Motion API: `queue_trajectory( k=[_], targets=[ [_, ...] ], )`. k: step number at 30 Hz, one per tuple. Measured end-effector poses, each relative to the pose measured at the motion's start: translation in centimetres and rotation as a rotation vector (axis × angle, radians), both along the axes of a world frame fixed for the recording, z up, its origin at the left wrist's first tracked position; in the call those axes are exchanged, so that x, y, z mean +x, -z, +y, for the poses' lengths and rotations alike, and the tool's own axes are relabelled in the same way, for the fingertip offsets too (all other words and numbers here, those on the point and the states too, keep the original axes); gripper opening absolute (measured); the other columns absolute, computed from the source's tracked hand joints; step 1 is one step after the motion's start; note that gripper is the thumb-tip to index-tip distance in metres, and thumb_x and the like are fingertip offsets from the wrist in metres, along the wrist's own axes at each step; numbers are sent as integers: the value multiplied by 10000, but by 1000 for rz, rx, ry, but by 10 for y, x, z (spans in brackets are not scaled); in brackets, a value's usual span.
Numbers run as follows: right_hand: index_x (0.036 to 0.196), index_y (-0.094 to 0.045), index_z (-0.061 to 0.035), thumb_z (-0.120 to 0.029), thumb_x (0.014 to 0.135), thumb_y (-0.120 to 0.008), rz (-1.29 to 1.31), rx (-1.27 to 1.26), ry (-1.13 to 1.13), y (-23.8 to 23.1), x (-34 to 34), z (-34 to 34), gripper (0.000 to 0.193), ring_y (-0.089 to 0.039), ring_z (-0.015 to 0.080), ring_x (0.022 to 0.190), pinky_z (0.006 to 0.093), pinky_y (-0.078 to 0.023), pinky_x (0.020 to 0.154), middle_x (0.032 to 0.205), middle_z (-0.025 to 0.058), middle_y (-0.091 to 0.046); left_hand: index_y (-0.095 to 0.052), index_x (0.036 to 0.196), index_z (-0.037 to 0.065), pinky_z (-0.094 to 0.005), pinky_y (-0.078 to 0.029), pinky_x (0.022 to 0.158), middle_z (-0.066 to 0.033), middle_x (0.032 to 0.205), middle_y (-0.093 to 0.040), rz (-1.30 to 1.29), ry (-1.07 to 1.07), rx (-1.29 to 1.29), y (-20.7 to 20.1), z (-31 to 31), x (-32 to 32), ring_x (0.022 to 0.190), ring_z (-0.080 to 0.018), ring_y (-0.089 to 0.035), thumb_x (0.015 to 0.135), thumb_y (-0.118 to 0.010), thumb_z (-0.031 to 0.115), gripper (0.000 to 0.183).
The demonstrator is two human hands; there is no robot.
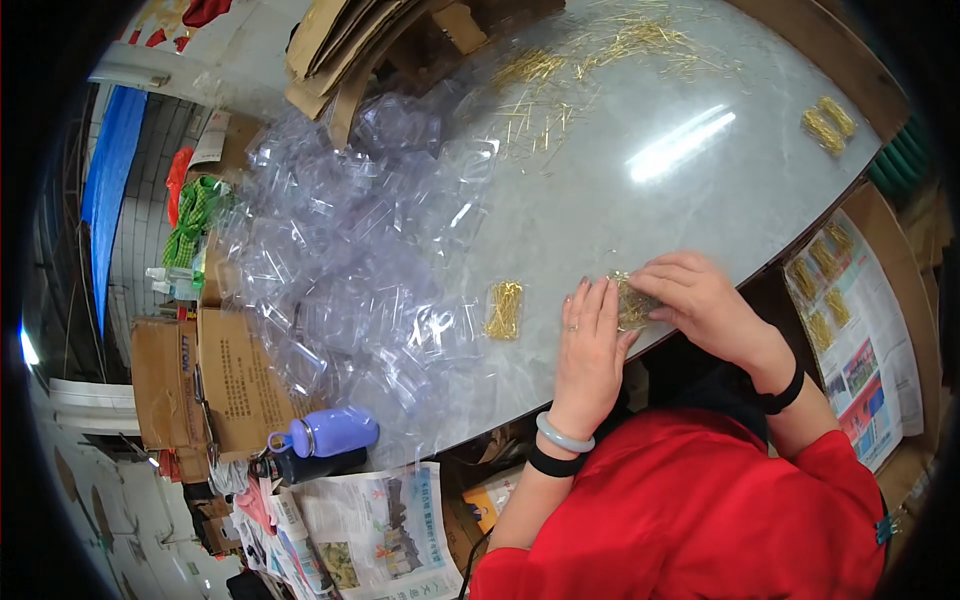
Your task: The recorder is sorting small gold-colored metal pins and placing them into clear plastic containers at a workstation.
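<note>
Near the table's front edge, a small clear pack of thin gold-coloured pins (632, 305) lies between my hands. My right hand (705, 305) bends its fingers and thumb over the pack's right side, gripping it. Straight fingers of my left hand (590, 340) lie close together along the pack's left side, with the thumb toward it. Parts of the pack are covered by my fingers. Left of my left hand, a filled clear pack of gold pins (504, 310) lies flat on the grey table (560, 220).
A big heap of clear plastic cases (350, 240) covers the table's left side. Loose gold pins (600, 50) are scattered at the back. Filled packs (828, 125) lie at the far right; several more rest on newspaper (880, 330) in a carton. A purple bottle (340, 432) stands out front left.
</note>
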State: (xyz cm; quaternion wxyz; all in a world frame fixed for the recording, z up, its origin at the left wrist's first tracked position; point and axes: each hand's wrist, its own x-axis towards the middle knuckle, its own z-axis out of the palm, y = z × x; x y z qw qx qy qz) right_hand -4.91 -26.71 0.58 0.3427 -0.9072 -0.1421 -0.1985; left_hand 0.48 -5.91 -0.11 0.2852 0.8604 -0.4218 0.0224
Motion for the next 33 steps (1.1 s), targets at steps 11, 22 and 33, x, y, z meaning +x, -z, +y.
queue_trajectory(
  k=[11, 22, 33],
  targets=[
    [1047, -712, -57, -44, 719, -785, -33, -60, 45, -17, 1, -13, 337, -622, 295, 967, 391, -520, 848, 1007, 77, -682, -460, 1460, -23, -507, -360, 1134, -198, 1439, -498, -51, 17, -5, -4, 5, 0, 1368, -428, -422, 922, -660, 78, 582],
    [1238, -646, -51, -66, 733, -791, 113, -4, -129, -23, 20, -8, 525, -568, 326, 1180, 431, -445, 1017, 1177, 125, -662, -468, 1462, -18, -495, -386, 1108, -200, 1365, -565, -53, -2, -79, -2, 5, 0, 1322, -420, -468, 895, -711, 107, 629],
    [1150, -656, -74, -176, 743, -815, 158, -258, 8, -11, 24, 15, 448, -564, 308, 1091, 381, -475, 928, 1092, 110, -602, -362, 1516, -23, -517, -363, 1139, -233, 1397, -524, 21, 0, -204, 8, 7, 1, 1307, -434, -475, 898, -705, 63, 712]
  ],
)
